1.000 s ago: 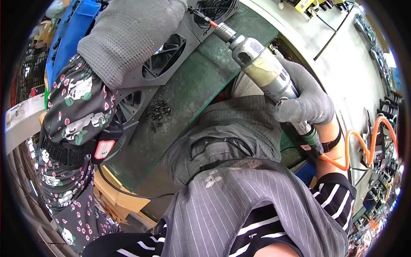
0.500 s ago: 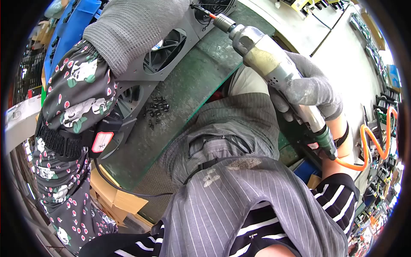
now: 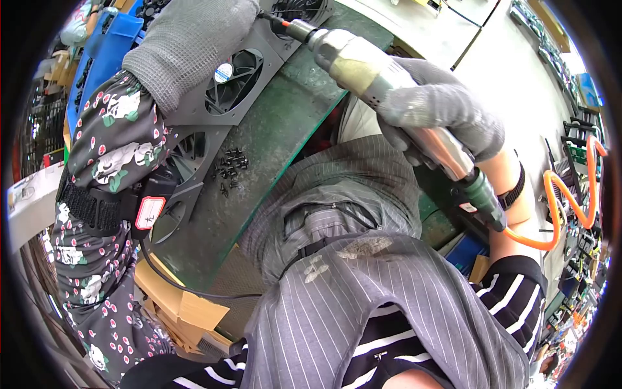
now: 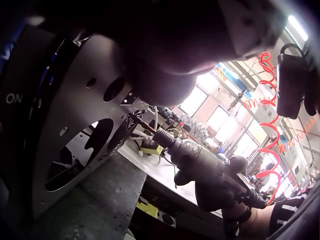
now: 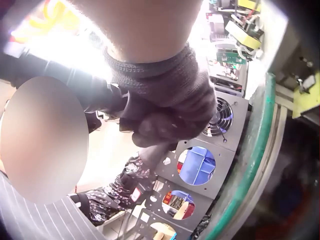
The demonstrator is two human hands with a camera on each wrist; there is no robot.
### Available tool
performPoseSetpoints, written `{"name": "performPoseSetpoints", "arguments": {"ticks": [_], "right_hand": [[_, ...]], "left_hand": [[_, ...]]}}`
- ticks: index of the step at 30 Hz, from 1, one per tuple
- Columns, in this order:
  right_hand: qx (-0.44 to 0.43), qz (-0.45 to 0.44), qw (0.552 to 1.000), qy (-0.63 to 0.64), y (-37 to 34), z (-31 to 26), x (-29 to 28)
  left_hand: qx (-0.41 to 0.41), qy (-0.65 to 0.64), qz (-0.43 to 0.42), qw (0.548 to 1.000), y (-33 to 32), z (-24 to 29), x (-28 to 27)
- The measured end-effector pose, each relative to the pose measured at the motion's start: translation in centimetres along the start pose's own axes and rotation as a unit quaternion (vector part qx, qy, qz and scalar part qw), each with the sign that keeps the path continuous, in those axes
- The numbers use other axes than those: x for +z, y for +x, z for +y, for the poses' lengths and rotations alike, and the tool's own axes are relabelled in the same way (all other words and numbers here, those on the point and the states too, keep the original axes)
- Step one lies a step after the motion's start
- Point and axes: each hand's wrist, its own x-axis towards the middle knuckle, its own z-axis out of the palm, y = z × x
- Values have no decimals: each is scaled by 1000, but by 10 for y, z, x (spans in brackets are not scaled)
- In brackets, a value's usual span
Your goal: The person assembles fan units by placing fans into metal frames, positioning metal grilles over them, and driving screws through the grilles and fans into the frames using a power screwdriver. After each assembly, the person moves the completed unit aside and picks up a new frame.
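My right hand [image 3: 447, 110], in a grey work glove, grips a metal air screwdriver [image 3: 353, 61] by its body. The driver's bit [image 4: 146, 124] points at the far end of a grey metal fan panel [image 3: 210, 118], close by a black wire fan guard [image 3: 295, 10]. My left hand [image 3: 201, 45], also gloved, is over the panel's far part beside the bit tip. Its fingers run out of the head view and are dark in the left wrist view, so I cannot tell what they hold. A black fan [image 3: 227, 94] shows in a round opening below that hand.
Several small black screws [image 3: 230, 165] lie on the green worktop [image 3: 272, 129] beside the panel. A blue bin [image 3: 107, 52] stands behind it at left. An orange coiled hose [image 3: 551, 214] trails from the driver's back end. A cardboard box [image 3: 194, 311] sits low at left.
My right hand has shifted its hold, with its fingers now wrapped further forward round the driver. Hands, driver and panel all appear slightly further left in the head view. The bit stays by the panel's far end.
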Motion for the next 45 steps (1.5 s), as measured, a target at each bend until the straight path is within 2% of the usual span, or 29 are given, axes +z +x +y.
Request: {"name": "performPoseSetpoints", "arguments": {"ticks": [5,7,8,9,10,11,12,14,15,17,18,19,20,21,22,23,24,25,27,32,34,38,39,40,41,42,44,45], "right_hand": [[-39,-29,999,-23,4,3,1],[-48,-37,998,-26,2,1,2],[-44,-22,996,-76,-2,-3,5],[-41,-8,991,-126,-4,-7,7],[-65,-28,990,-119,-7,-2,4],[-53,-16,989,-134,-9,5,0],[-42,-8,988,-148,-12,14,-3],[-32,-24,995,-93,-11,43,-8],[7,-24,996,-81,-10,59,-13],[30,-33,997,-70,-6,78,-9],[45,-28,996,-77,-4,89,-9],[46,-10,993,-109,-2,100,-7],[6,5,979,-203,-2,105,-6],[28,14,968,-248,-2,102,-3],[51,24,955,-291,-4,101,1],[52,24,955,-291,-6,107,2],[19,43,960,-277,-6,116,2],[-15,62,963,-263,-6,121,2],[-9,59,964,-259,-6,120,4],[-25,69,965,-252,-5,124,5],[-4,43,988,-145,-5,123,7],[-15,-5,994,-105,-12,108,19],[14,-47,996,-68,-14,101,24],[44,-91,994,-30,-15,97,26],[51,-116,992,-20,-15,102,25],[-2,-141,990,-26,-12,102,31],[-10,-177,984,-18,-14,93,41],[-12,-175,984,-17,-15,86,45]], "left_hand": [[4,-27,-7,1000,0,-1,-1],[-46,-44,-50,997,1,3,-5],[-45,-43,-47,997,0,3,-11],[-15,-30,-75,997,-1,1,-18],[13,-18,-102,995,-3,-2,-24],[43,-36,-4,998,-13,-8,-21],[33,-30,-4,999,-26,-6,-33],[-128,-233,18,964,-60,8,-55],[-140,-221,9,965,-78,12,-58],[-92,-228,51,968,-120,22,-60],[-108,-241,22,964,-141,21,-51],[-45,-155,-18,987,-154,14,-42],[-129,-146,-49,980,-164,19,-33],[-152,-148,-38,976,-177,13,-10],[-187,-98,-55,976,-189,7,8],[-244,-105,-32,964,-195,8,24],[-243,-105,-31,964,-200,4,41],[-253,-88,7,963,-205,-1,58],[-241,-55,83,965,-205,-1,78],[-224,-5,98,970,-192,-5,102],[-218,-3,113,969,-190,-9,109],[-209,28,128,969,-189,-13,103],[-227,-112,187,949,-189,-14,101],[-240,-250,240,907,-190,-14,97],[-309,-509,153,789,-196,-16,82],[-320,-609,130,714,-198,-16,74],[-243,-788,102,557,-202,-19,73],[-241,-787,100,558,-203,-22,73]]}}
